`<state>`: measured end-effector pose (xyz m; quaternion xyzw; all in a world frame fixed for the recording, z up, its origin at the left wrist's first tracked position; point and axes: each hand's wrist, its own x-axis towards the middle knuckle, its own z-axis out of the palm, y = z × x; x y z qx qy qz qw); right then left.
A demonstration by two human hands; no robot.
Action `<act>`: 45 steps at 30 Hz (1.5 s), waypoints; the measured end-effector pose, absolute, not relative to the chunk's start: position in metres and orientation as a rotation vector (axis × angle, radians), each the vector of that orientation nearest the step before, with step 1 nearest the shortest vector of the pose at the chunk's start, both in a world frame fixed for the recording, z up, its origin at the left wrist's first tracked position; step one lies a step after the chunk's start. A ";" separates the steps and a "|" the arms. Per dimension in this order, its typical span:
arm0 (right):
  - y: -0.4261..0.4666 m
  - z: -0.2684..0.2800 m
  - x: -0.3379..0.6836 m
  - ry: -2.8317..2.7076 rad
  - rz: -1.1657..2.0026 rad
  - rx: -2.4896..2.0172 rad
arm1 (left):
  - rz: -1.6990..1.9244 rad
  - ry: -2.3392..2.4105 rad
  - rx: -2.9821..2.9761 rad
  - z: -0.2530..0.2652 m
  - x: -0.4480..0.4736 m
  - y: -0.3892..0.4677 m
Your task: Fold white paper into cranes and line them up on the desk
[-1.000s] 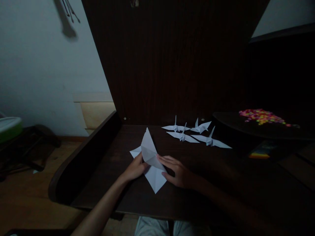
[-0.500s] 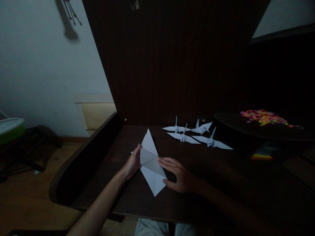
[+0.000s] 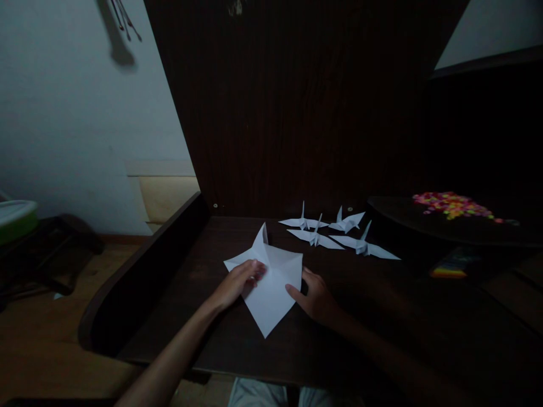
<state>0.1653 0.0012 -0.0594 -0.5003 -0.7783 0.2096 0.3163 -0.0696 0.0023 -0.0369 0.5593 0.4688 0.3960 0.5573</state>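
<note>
A creased white sheet of paper lies partly unfolded on the dark desk, its far corner standing up in a pointed fold. My left hand rests over the sheet's left part, fingers bent and loosely curled on its surface, apparently not pinching it. At the right edge my right hand pinches the paper, thumb on top and fingers beneath. Beyond it, several white paper cranes stand in a cluster to the right.
The desk has a raised left side and a tall dark back panel. On a shelf at the right lies a heap of colourful small pieces. A green tub stands at the far left.
The paper has opened out from a narrow kite shape to a wider sheet. My right hand has moved slightly right with its edge; my left hand has shifted onto the sheet.
</note>
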 end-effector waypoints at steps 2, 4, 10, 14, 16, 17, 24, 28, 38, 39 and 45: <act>0.004 -0.063 0.167 -2.006 0.615 -1.423 | 0.873 1.184 1.559 -0.039 -0.069 -0.003; 0.006 -0.065 0.170 -1.965 0.687 -1.482 | 0.852 1.234 1.778 -0.040 -0.068 -0.008; 0.009 -0.060 0.177 -2.055 0.769 -1.269 | 0.865 1.219 2.350 -0.041 -0.059 -0.020; 0.009 -0.056 0.178 -2.119 0.782 -1.158 | 0.808 1.258 2.565 -0.040 -0.055 -0.025; 0.011 -0.057 0.176 -2.125 0.788 -1.147 | 0.790 1.282 2.622 -0.040 -0.054 -0.027; 0.011 -0.057 0.176 -2.133 0.792 -1.132 | 0.777 1.289 2.638 -0.040 -0.054 -0.027; 0.018 -0.062 0.176 -2.086 0.827 -1.216 | 0.621 1.264 2.768 -0.037 -0.058 -0.023; 0.022 -0.065 0.177 -2.011 0.882 -1.255 | 0.499 1.171 2.878 -0.028 -0.060 -0.014; 0.032 -0.063 0.168 -2.076 0.823 -1.175 | 0.342 1.010 3.006 -0.018 -0.064 0.014; 0.033 -0.064 0.167 -2.051 0.834 -1.223 | 0.336 1.001 2.988 -0.017 -0.064 0.017; 0.032 -0.066 0.166 -1.904 0.834 -1.360 | 0.388 0.982 2.862 -0.016 -0.065 0.025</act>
